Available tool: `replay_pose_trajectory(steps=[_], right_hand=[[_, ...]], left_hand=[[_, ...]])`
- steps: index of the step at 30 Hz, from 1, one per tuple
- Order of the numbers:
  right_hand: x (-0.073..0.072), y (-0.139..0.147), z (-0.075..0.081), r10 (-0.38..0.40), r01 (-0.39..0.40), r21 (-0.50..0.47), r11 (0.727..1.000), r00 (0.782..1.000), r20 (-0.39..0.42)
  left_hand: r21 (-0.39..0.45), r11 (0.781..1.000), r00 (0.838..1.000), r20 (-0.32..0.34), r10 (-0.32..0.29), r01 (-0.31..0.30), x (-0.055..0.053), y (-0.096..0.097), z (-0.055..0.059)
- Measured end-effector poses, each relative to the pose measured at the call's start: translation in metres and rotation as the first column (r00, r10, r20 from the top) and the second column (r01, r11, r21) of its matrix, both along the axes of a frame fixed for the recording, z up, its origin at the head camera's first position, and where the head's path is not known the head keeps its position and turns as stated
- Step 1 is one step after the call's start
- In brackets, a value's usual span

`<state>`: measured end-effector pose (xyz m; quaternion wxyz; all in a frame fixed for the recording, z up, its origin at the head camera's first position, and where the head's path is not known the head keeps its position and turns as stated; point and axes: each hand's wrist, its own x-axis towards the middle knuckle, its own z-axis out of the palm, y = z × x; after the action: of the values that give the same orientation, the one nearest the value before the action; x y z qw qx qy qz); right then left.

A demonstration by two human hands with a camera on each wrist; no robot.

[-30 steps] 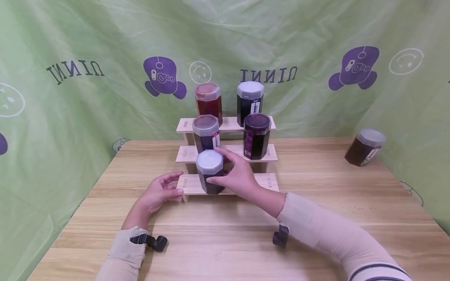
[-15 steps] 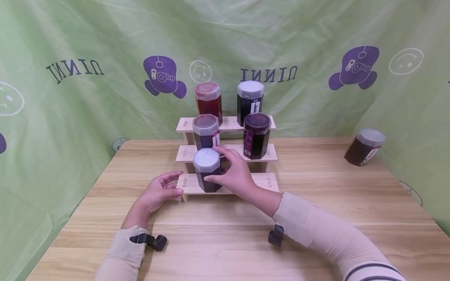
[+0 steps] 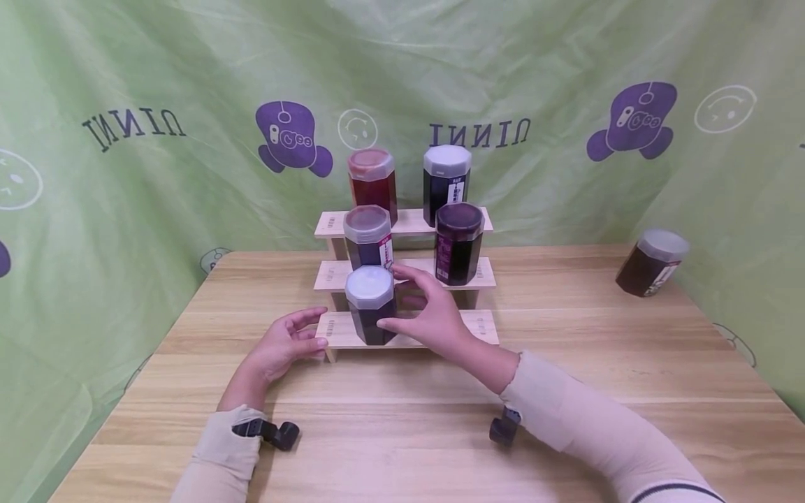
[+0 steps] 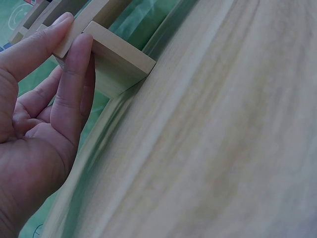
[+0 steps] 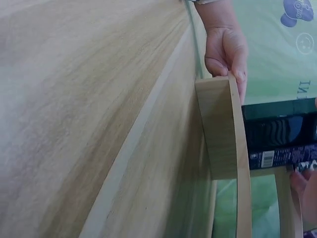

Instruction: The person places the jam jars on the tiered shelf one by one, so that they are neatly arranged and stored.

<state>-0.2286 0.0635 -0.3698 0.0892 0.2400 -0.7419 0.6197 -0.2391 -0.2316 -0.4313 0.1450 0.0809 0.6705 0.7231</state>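
Note:
A stepped wooden display stand (image 3: 468,325) has three tiers. My left hand (image 3: 291,344) holds the left end of its lowest board, thumb at the front corner and a finger at the back corner. In the left wrist view, the fingertips lie on the board's end (image 4: 121,47). A dark octagonal jar (image 3: 372,318) with a whitish lid stands upright on the lowest tier, left of its middle. My right hand (image 3: 434,318) is just right of this jar, fingers loosely spread, thumb tip overlapping its edge. The right wrist view shows the jar's barcode label (image 5: 270,158), with fingers (image 5: 299,184) partly visible beside it.
On the middle tier stand a grey-lidded jar (image 3: 361,248) at left and a dark purple jar (image 3: 459,251) at right. A red jar (image 3: 374,192) and a white-lidded dark jar (image 3: 437,199) occupy the top tier. Another jar (image 3: 641,269) stands far right on the table (image 3: 566,328).
The jar on the lowest tier has shifted slightly left. My right hand moved left with it, then loosened its fingers and drew back to the right. The left hand stays put.

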Motion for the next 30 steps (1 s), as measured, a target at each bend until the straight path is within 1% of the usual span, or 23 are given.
replay_pose_trajectory(steps=[8, 14, 19, 25, 30], right_hand=[[0.003, 0.017, -0.007, 0.029, -0.030, -0.036, 0.999, 0.999, -0.038], [0.006, 0.029, -0.007, 0.002, -0.006, -0.037, 0.999, 0.994, -0.107], [0.007, 0.038, -0.010, -0.002, -0.002, -0.027, 1.000, 0.992, -0.126], [0.011, 0.051, -0.008, 0.041, -0.045, -0.021, 0.999, 0.987, -0.157], [0.012, 0.062, -0.007, 0.081, -0.088, -0.023, 0.996, 0.977, -0.199]], left_hand=[[0.000, 1.000, 1.000, -0.003, 0.001, -0.001, 0.000, 0.000, 0.000], [-0.002, 1.000, 1.000, -0.005, 0.003, -0.003, 0.000, -0.001, -0.001], [0.002, 1.000, 1.000, -0.004, -0.003, 0.003, 0.000, 0.000, 0.000], [0.006, 1.000, 1.000, -0.009, -0.009, 0.010, 0.001, 0.000, 0.000], [0.006, 1.000, 1.000, -0.003, -0.012, 0.012, 0.000, -0.001, 0.001]])
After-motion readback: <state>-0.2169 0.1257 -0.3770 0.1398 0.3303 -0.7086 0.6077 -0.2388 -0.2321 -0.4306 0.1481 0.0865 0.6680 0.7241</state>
